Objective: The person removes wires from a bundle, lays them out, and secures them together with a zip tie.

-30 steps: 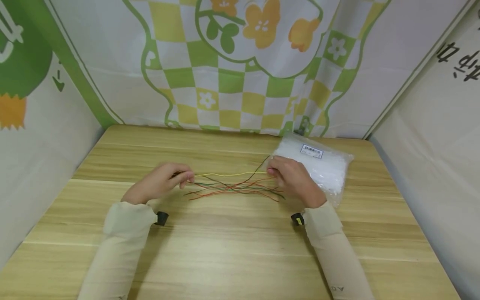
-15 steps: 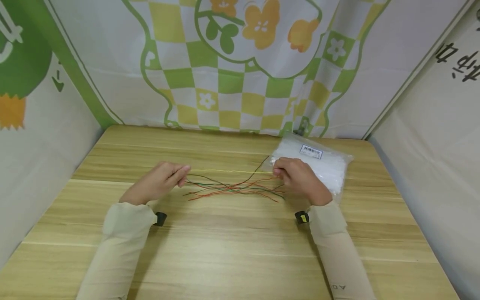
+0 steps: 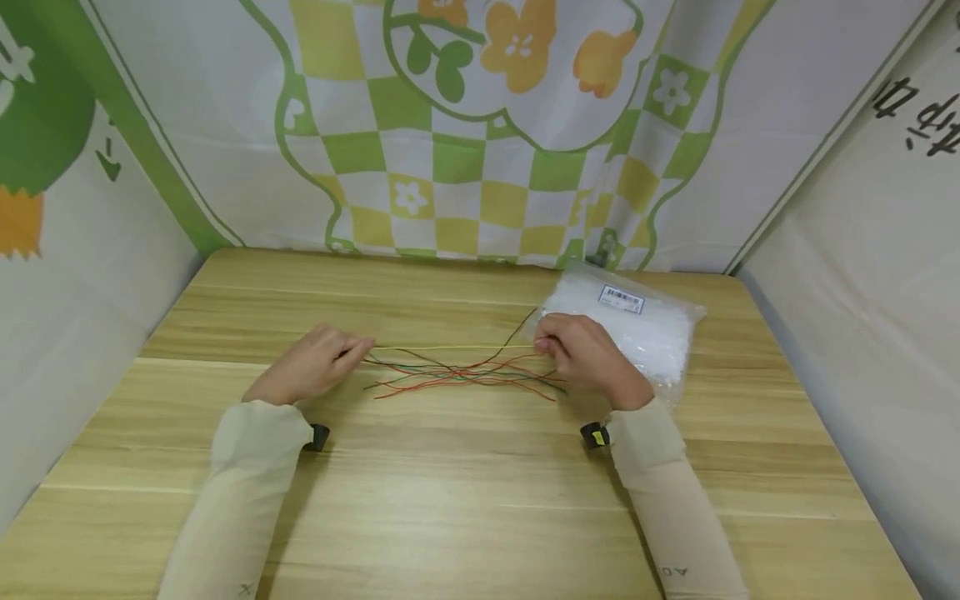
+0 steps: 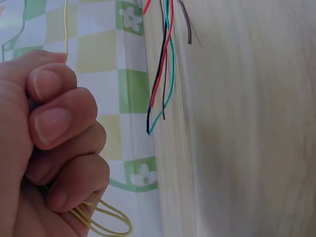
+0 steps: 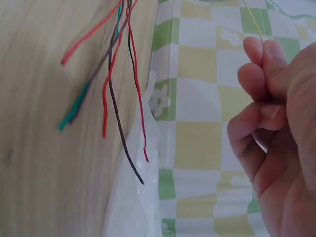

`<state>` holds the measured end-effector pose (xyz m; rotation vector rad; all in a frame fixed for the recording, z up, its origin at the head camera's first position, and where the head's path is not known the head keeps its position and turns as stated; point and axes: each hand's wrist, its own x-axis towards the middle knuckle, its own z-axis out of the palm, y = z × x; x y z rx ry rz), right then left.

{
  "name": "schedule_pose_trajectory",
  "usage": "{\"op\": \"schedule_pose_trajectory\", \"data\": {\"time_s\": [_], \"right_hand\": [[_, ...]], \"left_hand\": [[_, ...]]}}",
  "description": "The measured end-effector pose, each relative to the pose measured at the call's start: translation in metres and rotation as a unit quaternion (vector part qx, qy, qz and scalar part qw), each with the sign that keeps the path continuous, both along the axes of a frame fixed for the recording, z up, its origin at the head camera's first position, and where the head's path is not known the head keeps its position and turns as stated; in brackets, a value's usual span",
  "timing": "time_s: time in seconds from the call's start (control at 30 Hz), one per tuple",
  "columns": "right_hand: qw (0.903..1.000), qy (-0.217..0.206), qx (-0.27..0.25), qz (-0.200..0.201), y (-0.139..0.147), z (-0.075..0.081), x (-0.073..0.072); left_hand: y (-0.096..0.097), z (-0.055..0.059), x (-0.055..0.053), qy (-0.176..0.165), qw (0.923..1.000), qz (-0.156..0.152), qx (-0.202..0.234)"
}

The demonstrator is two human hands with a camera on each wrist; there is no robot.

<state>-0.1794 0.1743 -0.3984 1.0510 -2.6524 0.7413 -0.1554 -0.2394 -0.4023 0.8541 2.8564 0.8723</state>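
A thin yellow wire (image 3: 450, 347) runs straight between the two hands, above the table. My left hand (image 3: 311, 362) grips its left end, and in the left wrist view more yellow wire (image 4: 111, 217) loops out below the curled fingers. At the other end my right hand (image 3: 592, 357) pinches the wire between thumb and fingertip, as the right wrist view shows. On the table just below the yellow wire lies a loose bunch of wires (image 3: 457, 375) in red, green, black and brown. They cross near the middle and their ends fan out toward both hands.
A clear plastic bag (image 3: 667, 333) with white contents and a barcode label lies behind my right hand. The wooden table (image 3: 450, 500) meets a checked green and yellow curtain (image 3: 465, 192) at the back. Fabric walls stand at both sides.
The yellow wire was slack a second ago and is now straight. The right hand went slightly right, then back left; the left hand shifted slightly. The wires on the table stay put.
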Motion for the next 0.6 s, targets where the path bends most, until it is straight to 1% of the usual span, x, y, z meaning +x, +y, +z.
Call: {"op": "schedule_pose_trajectory", "data": {"time_s": [0.07, 0.17, 0.23, 0.33, 0.4, 0.5, 0.6], "right_hand": [[0.9999, -0.002, -0.009, 0.005, -0.002, 0.000, 0.001], [0.9996, -0.010, -0.024, -0.004, -0.001, 0.000, 0.002], [0.9994, -0.013, -0.032, -0.002, -0.001, 0.001, 0.003], [0.9991, -0.010, -0.033, 0.023, -0.006, 0.004, 0.004], [0.9990, -0.011, -0.030, 0.032, -0.009, 0.006, 0.005], [0.9991, -0.022, -0.027, 0.025, -0.008, 0.004, 0.004], [0.9990, -0.034, -0.026, 0.015, -0.005, 0.000, 0.002]], "left_hand": [[-0.003, -0.001, 0.000, -0.003, 0.9999, -0.003, 0.012], [-0.005, 0.001, 0.001, -0.005, 0.9993, -0.014, 0.036], [-0.007, 0.003, 0.000, -0.008, 0.9990, -0.017, 0.040], [-0.011, 0.004, 0.000, 0.002, 0.9997, -0.013, 0.020], [-0.014, 0.005, 0.000, 0.006, 0.9999, -0.007, 0.007], [-0.015, 0.005, 0.000, 0.012, 0.9998, -0.011, 0.008], [-0.014, 0.002, 0.000, 0.008, 0.9995, -0.024, 0.018]]}}
